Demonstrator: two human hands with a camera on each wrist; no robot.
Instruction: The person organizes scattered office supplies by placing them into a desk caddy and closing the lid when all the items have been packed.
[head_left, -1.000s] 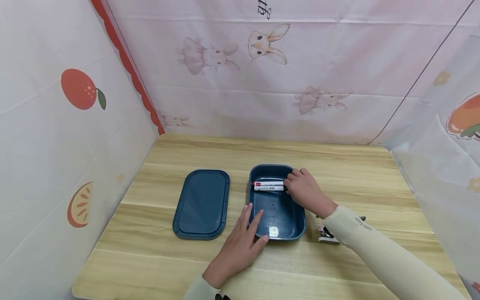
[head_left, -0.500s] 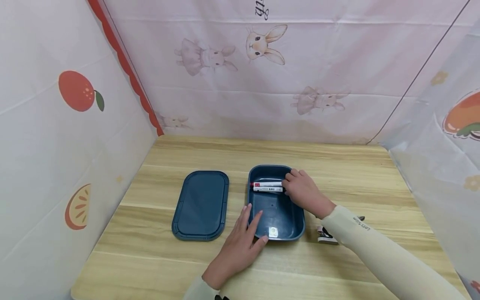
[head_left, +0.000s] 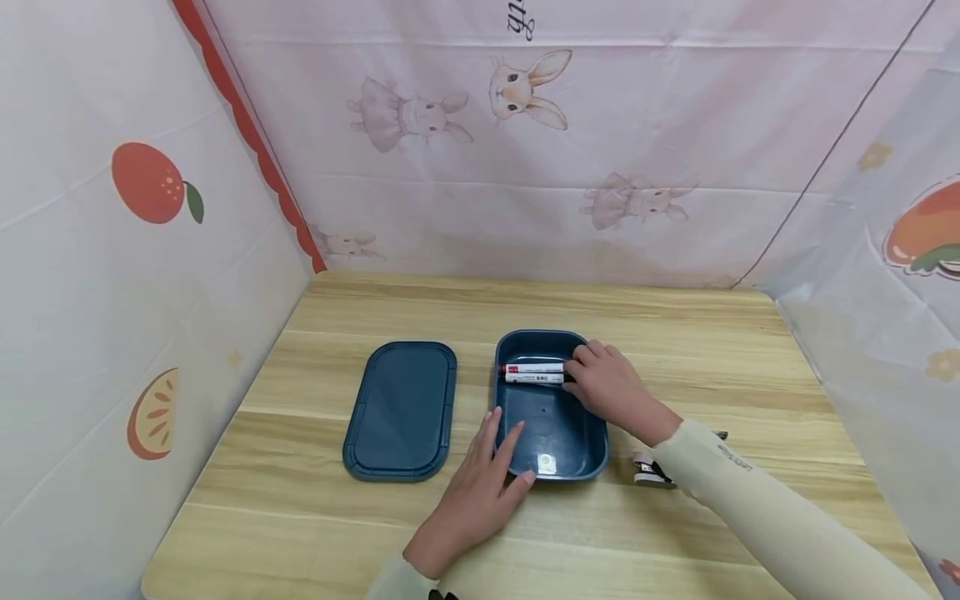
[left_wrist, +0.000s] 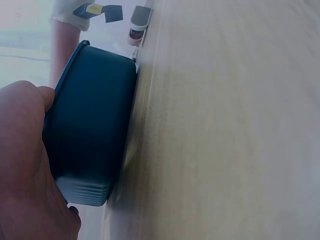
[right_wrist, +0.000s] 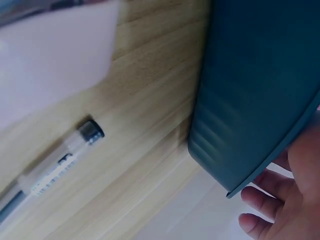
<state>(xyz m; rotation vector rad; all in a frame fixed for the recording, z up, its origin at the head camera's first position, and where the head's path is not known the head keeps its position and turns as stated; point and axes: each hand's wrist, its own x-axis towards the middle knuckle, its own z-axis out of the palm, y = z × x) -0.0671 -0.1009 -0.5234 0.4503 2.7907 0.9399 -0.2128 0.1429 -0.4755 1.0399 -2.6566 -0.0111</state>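
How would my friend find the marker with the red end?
On the table, right of the blue lid, sits an open blue box. Inside, side by side, lie two white markers. Yours is the farther marker, with red at its left end; the nearer marker shows none.

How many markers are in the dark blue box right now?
2. A red-ended white marker lies across the box; a second white marker lies alongside, just below it in the head view. The right hand covers their other ends and might hide more.
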